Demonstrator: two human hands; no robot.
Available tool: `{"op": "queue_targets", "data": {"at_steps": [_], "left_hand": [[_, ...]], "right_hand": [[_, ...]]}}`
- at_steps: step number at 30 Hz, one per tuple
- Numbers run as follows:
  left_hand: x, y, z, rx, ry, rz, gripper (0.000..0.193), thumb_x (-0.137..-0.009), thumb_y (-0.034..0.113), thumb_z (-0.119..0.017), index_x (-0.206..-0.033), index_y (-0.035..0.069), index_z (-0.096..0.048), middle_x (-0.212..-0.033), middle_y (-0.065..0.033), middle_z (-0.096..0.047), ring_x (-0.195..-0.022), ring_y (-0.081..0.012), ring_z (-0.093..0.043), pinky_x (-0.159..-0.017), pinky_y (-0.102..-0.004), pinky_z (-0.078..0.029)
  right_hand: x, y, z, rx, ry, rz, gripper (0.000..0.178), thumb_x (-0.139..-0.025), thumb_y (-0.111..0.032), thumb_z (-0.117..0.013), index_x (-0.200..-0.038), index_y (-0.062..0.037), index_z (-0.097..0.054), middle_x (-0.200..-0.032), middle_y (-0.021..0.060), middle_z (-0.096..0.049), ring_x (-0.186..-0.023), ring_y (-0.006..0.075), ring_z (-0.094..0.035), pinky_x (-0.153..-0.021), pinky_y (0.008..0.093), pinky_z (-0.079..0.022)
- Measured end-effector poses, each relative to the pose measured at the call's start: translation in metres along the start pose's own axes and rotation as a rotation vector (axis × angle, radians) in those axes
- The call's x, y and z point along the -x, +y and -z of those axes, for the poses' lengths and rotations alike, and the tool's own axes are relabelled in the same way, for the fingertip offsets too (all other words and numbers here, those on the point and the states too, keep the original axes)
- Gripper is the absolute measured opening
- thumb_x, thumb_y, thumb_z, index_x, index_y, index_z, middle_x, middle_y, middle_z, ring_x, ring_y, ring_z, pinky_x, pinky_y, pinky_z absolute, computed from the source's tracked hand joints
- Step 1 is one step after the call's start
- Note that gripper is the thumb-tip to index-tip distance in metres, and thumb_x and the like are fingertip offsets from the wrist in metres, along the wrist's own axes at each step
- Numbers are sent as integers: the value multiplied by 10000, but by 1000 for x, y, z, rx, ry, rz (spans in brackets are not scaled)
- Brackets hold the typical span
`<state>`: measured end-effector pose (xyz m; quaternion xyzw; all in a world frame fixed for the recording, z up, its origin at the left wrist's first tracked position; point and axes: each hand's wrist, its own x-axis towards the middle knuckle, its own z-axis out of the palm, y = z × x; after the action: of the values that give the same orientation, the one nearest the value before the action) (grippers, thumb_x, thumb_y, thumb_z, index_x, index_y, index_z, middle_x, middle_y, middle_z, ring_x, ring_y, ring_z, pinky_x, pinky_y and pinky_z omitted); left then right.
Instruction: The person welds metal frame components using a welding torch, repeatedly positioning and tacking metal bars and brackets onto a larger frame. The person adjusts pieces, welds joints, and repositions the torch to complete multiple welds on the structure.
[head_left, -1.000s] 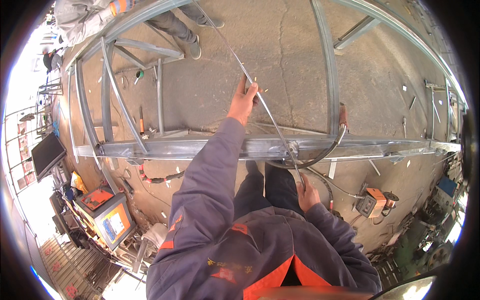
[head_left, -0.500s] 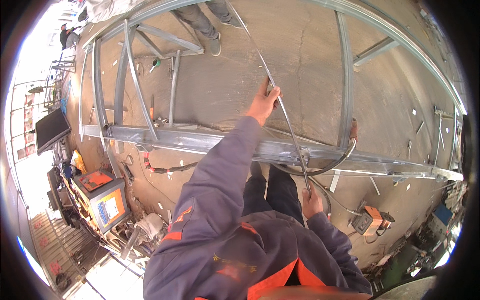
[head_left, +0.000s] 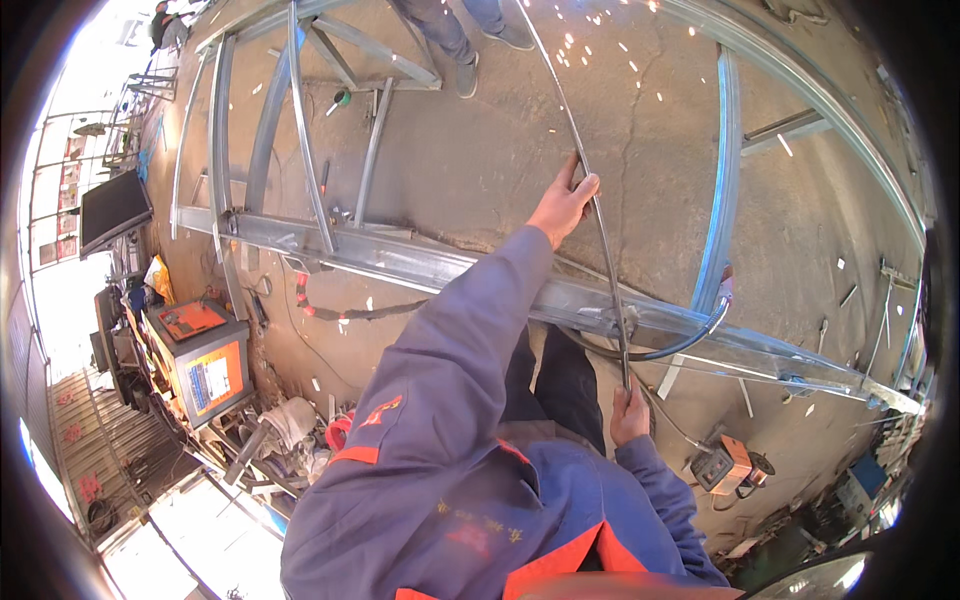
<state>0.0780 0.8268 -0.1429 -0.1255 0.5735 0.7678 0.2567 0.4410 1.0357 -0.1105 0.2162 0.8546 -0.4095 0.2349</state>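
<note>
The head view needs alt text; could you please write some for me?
A person's bare left hand, farther out, and right hand, nearer the body, hold a long, thin metal rod across a steel frame. Sparks scatter beyond, near another person's legs.

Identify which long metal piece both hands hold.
The thin rod, gripped by the left hand partway along and the right hand lower down; the thicker beams are joined into a frame.
</note>
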Motion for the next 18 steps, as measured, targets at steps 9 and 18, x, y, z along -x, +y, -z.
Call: {"op": "queue_targets", "data": {"at_steps": [9,18], "left_hand": [[10,11,-3,-204,100,-36,814,-1010,347,-679,-1669,124,-256,-908,-40,-635,-747,-111,-580,-655,-303,-502],[19,14,5,-132,170,-58,833,-991,367,-725,-1619,33,-291,-1064,-50,-690,-771,-116,-573,-711,-305,-511]], "right_hand": [[-3,-3,0,27,-35,-33,533,-1073,-328,-542,-1533,-71,-464,-1033,320,-688,-933,508,-670,-787,539,-514],[-3,-11,1,-4,47,-38,524,-1055,-349,-560,-1521,-117,-497,-947,284,-705,-921,473,-681,-812,506,-516]]}}
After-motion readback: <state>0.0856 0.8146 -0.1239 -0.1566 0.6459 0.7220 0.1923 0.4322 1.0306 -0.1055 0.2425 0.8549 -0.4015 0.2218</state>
